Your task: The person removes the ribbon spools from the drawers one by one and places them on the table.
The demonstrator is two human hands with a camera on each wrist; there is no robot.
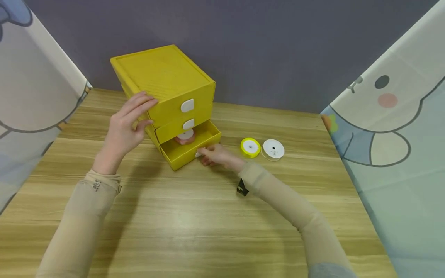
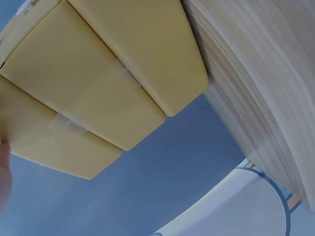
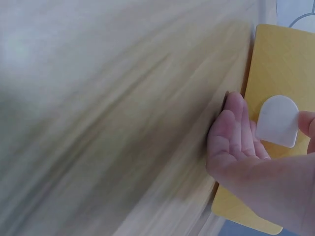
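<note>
A yellow three-drawer cabinet (image 1: 163, 73) stands at the back of the table, its bottom drawer (image 1: 180, 156) pulled out. Inside that drawer lies a pink ribbon spool (image 1: 185, 137) with a white face, partly hidden by the drawer above. My right hand (image 1: 217, 154) pinches the white handle (image 3: 278, 120) of the bottom drawer, thumb at one side and fingers at the other. With its fingers extended, my left hand (image 1: 126, 123) rests against the cabinet's left side and top front corner. In the left wrist view only a bit of the thumb (image 2: 4, 167) shows against the yellow side.
Right of the cabinet, a yellow ribbon spool (image 1: 250, 147) and a white spool (image 1: 273, 150) lie side by side on the wooden table (image 1: 208, 224). A dark grey wall (image 1: 271, 58) rises behind, and cartoon-printed cloths (image 1: 393, 154) hang at both sides.
</note>
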